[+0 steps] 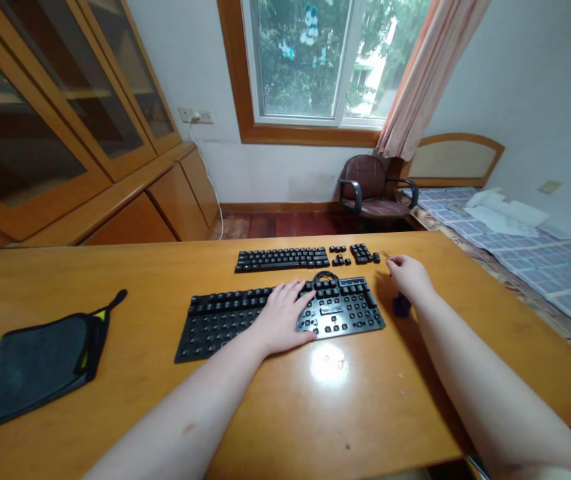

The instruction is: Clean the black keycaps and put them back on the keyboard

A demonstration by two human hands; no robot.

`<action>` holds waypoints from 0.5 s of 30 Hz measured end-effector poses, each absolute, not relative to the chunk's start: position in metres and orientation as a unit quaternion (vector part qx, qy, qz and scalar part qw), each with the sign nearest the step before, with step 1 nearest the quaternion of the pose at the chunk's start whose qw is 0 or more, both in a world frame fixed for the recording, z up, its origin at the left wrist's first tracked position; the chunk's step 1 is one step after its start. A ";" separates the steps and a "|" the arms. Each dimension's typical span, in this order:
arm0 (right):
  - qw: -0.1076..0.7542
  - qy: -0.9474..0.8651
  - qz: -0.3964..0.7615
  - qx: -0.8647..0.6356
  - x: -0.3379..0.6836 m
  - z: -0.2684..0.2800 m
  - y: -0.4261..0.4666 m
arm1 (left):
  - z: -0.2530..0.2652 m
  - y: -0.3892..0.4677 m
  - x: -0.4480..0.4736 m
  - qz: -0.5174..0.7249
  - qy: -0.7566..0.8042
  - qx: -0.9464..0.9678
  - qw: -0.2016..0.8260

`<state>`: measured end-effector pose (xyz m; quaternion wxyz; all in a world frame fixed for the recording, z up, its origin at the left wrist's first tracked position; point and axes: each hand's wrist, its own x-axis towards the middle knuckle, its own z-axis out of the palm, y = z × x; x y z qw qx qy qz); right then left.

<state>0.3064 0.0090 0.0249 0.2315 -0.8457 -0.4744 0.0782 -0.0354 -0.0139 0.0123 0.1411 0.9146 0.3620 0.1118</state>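
A black keyboard (350,319) with many keycaps off lies flat on the table, its bare switches showing. My left hand (280,317) rests on the middle of it, fingers spread, covering part of the keys. Off the keyboard's right end, my right hand (413,279) is closed in a pinch on a thin, light-brown tool (385,254), its tip near the loose keycaps. Its exact kind is too small to make out. Under that hand sits a small dark purple object (401,307), partly hidden. Behind the keyboard, removed black keycaps (283,258) stand in rows, with smaller groups (361,253) to the right.
A dark grey cloth (40,353) with black edging and a loop lies on the table's left. The keyboard's coiled cable (325,277) is at its back edge. Small bits (340,364) lie in front. Beyond the table stand a chair (370,183) and a bed (515,240).
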 end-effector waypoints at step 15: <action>0.127 -0.525 0.061 -0.839 0.314 0.015 0.111 | 0.008 -0.014 -0.036 0.122 0.364 0.914 0.135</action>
